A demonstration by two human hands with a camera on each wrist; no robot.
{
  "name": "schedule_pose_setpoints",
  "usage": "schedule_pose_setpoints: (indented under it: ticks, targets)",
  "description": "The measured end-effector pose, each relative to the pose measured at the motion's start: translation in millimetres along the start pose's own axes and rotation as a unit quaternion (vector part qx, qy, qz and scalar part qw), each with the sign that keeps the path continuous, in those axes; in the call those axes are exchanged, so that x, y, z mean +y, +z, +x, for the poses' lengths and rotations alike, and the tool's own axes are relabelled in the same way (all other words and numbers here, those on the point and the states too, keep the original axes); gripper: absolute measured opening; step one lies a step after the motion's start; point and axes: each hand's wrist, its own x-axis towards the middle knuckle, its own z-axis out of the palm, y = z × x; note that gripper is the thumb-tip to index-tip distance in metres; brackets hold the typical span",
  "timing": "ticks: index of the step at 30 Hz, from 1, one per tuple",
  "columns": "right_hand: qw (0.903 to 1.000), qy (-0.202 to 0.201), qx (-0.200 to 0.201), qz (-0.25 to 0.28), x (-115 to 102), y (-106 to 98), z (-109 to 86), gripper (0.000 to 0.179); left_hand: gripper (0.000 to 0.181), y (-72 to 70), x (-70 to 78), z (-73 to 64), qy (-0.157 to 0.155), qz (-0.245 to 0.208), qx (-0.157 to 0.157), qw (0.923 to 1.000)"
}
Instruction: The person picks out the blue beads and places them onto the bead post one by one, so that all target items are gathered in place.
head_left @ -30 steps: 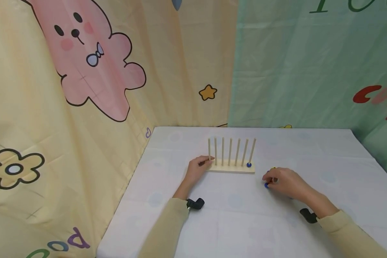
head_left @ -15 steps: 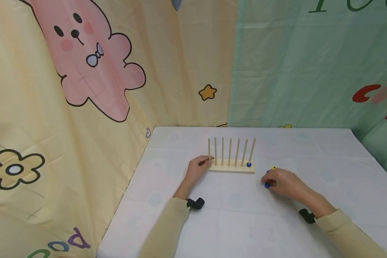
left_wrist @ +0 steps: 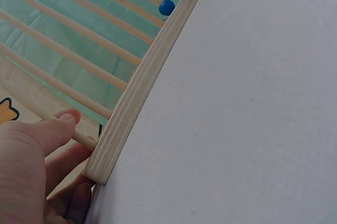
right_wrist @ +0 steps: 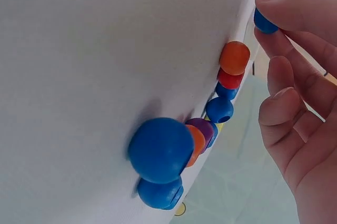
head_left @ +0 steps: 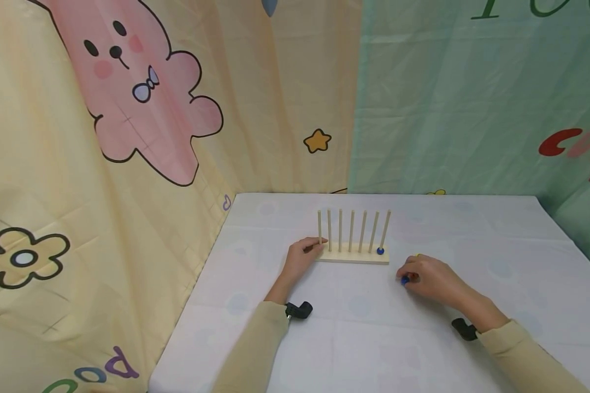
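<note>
A pale wooden peg rack [head_left: 355, 257] with a row of several upright pegs stands on the table. My left hand [head_left: 300, 261] grips its left end, thumb and fingers around the end peg [left_wrist: 84, 140] and the base's corner. One blue bead [head_left: 380, 251] sits at the foot of the rightmost peg. To the right of the rack, my right hand [head_left: 432, 277] pinches another blue bead [right_wrist: 266, 22] between thumb and fingertip. Loose beads lie on the cloth by this hand, mostly hidden behind it in the head view.
In the right wrist view the loose beads include a large-looking blue bead [right_wrist: 160, 150], an orange bead [right_wrist: 235, 58], a red bead [right_wrist: 230, 80] and a purple bead [right_wrist: 200, 126]. A white cloth [head_left: 359, 338] covers the table, and printed curtains [head_left: 285, 98] hang behind it.
My right hand has shifted slightly left toward the rack, and the pinched blue bead has moved a little with it. The left hand and rack have stayed in place.
</note>
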Motion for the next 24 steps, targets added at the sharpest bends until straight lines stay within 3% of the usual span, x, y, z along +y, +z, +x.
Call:
schedule_pose_setpoints:
  ticks: [10, 24]
  targets:
    - [0.9983, 0.04, 0.01, 0.04, -6.2, -5.7, 4.4, 0.019, 0.022, 0.5, -2.1, 0.7, -0.006, -0.001, 0.001, 1.0]
    - [0.9934, 0.064, 0.044, 0.085, -9.1, -13.9, 7.5, 0.025, 0.022, 0.3, 1.4, -0.4, -0.012, 0.003, 0.002, 0.9999]
